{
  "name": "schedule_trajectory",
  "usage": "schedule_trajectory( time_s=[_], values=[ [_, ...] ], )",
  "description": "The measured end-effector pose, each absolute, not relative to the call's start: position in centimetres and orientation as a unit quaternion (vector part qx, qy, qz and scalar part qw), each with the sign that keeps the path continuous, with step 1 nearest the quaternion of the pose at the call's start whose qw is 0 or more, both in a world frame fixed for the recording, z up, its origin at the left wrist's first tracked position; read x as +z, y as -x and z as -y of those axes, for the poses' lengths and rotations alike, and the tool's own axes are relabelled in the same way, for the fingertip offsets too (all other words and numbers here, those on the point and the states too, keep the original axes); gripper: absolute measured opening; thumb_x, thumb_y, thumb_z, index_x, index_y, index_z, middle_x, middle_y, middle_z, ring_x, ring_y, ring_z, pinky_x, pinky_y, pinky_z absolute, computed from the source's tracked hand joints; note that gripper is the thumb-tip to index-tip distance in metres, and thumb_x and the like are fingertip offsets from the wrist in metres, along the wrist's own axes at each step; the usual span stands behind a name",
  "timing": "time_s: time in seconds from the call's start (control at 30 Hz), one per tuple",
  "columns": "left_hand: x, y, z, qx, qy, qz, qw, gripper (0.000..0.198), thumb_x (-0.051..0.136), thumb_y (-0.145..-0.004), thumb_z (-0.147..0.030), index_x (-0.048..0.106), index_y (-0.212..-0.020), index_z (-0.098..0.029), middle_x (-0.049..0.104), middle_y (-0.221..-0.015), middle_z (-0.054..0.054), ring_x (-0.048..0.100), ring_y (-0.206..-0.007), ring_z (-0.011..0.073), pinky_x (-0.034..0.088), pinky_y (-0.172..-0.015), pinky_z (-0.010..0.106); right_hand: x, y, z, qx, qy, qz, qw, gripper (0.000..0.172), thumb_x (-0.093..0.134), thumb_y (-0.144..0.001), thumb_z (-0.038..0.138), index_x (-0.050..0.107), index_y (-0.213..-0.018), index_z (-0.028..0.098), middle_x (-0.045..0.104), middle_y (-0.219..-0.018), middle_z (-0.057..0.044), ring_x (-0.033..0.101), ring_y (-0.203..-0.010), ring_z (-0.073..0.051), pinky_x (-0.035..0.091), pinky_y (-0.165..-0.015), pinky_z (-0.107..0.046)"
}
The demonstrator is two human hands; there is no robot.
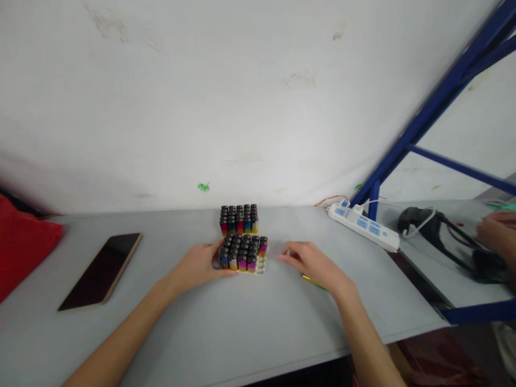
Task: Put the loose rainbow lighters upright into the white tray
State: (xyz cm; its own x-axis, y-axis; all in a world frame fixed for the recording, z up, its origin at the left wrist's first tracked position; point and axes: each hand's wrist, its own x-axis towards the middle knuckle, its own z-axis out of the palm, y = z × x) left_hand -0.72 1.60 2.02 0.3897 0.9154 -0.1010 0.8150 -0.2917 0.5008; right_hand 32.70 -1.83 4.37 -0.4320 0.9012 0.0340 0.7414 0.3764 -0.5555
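Note:
My left hand (201, 263) grips the left side of a white tray (260, 267) packed with upright cigarette lighters (242, 252), black-topped with multicoloured bodies. The slots at the tray's front right corner hold no lighters, and a single pink-and-yellow lighter (263, 247) stands just behind them. To the right of the tray, apart from it, hovers my right hand (308, 262), its fingers bent and slightly apart, with nothing visible in them. A thin yellow-green object (313, 282) shows below that hand, partly covered by it; its kind is unclear.
Behind the tray stands another block of lighters (239, 219). A dark phone or tablet (100, 271) lies left, beside red cloth (26, 244). A white power strip (365, 226), blue metal frame (403, 142) and black strapped device (451, 242) are right. Another person's hand (500, 231) shows far right.

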Motion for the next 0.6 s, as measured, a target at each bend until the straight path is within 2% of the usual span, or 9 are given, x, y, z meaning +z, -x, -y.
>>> schedule_trajectory(
  time_s=[0.07, 0.1, 0.13, 0.2, 0.3, 0.33, 0.47, 0.6],
  values=[
    [2.0, 0.7, -1.6, 0.088, -0.805, -0.539, 0.232, 0.064, 0.076, -0.076, -0.067, 0.07, -0.118, -0.02, 0.08, -0.094, 0.009, 0.071, -0.082, 0.031, 0.046, -0.069, 0.036, 4.0, -36.0, 3.3, 0.208, 0.553, 0.783, 0.196, 0.023, 0.062, -0.106, 0.04, 0.076, -0.102, 0.022, 0.075, -0.096, -0.007, 0.069, -0.086, -0.022, 0.053, -0.083, -0.034],
    [2.0, 0.7, -1.6, 0.082, -0.809, -0.538, 0.225, 0.064, 0.075, -0.077, -0.068, 0.069, -0.119, -0.019, 0.079, -0.094, 0.009, 0.071, -0.081, 0.0304, 0.045, -0.068, 0.036, 3.6, -37.5, 4.1, 0.191, 0.572, 0.772, 0.199, 0.02, 0.069, -0.101, 0.039, 0.077, -0.107, 0.022, 0.075, -0.104, -0.008, 0.069, -0.098, -0.025, 0.053, -0.091, -0.037],
    [1.9, 0.7, -1.7, 0.08, -0.811, -0.537, 0.219, 0.064, 0.074, -0.078, -0.069, 0.069, -0.118, -0.019, 0.079, -0.093, 0.008, 0.07, -0.081, 0.03, 0.044, -0.068, 0.035, 3.2, -38.9, 4.9, 0.183, 0.59, 0.76, 0.203, 0.024, 0.075, -0.096, 0.039, 0.076, -0.114, 0.022, 0.074, -0.111, -0.01, 0.068, -0.107, -0.027, 0.052, -0.098, -0.04],
    [1.9, 0.8, -1.8, 0.077, -0.812, -0.537, 0.214, 0.063, 0.075, -0.077, -0.069, 0.069, -0.115, -0.019, 0.078, -0.093, 0.008, 0.069, -0.082, 0.0298, 0.043, -0.068, 0.035, 2.4, -40.7, 6.4, 0.198, 0.606, 0.745, 0.197, 0.03, 0.081, -0.09, 0.038, 0.075, -0.115, 0.023, 0.072, -0.117, -0.01, 0.067, -0.11, -0.029, 0.053, -0.1, -0.042],
    [1.8, 0.8, -1.8, 0.073, -0.81, -0.54, 0.216, 0.062, 0.077, -0.076, -0.069, 0.069, -0.112, -0.019, 0.077, -0.091, 0.008, 0.069, -0.081, 0.0297, 0.042, -0.067, 0.035, 1.3, -41.6, 7.9, 0.232, 0.6, 0.74, 0.198, 0.013, 0.074, -0.094, 0.037, 0.072, -0.099, 0.024, 0.071, -0.108, -0.008, 0.067, -0.099, -0.026, 0.055, -0.09, -0.039],
    [1.9, 0.8, -1.8, 0.074, -0.81, -0.539, 0.217, 0.062, 0.077, -0.076, -0.068, 0.069, -0.113, -0.019, 0.077, -0.09, 0.008, 0.069, -0.081, 0.0295, 0.042, -0.067, 0.035, 1.1, -41.5, 8.0, 0.239, 0.598, 0.737, 0.205, 0.013, 0.07, -0.097, 0.037, 0.07, -0.095, 0.024, 0.071, -0.104, -0.007, 0.067, -0.094, -0.025, 0.054, -0.086, -0.038],
    [2.0, 0.7, -1.7, 0.081, -0.812, -0.536, 0.216, 0.059, 0.075, -0.078, -0.065, 0.069, -0.116, -0.02, 0.078, -0.094, 0.007, 0.071, -0.084, 0.03, 0.044, -0.07, 0.035, 1.3, -40.7, 7.2, 0.271, 0.597, 0.709, 0.258, 0.025, 0.059, -0.103, 0.047, 0.067, -0.099, 0.024, 0.068, -0.084, -0.002, 0.062, -0.075, -0.021, 0.049, -0.07, -0.034],
    [1.5, 0.9, -1.9, 0.076, -0.806, -0.546, 0.214, 0.065, 0.078, -0.075, -0.068, 0.068, -0.117, -0.02, 0.079, -0.095, 0.01, 0.072, -0.085, 0.0331, 0.047, -0.071, 0.037, 2.7, -38.6, 4.1, 0.267, 0.573, 0.685, 0.362, 0.038, 0.066, -0.098, 0.059, 0.074, -0.1, 0.021, 0.065, -0.074, -0.001, 0.053, -0.064, -0.018, 0.041, -0.061, -0.031]
  ],
)
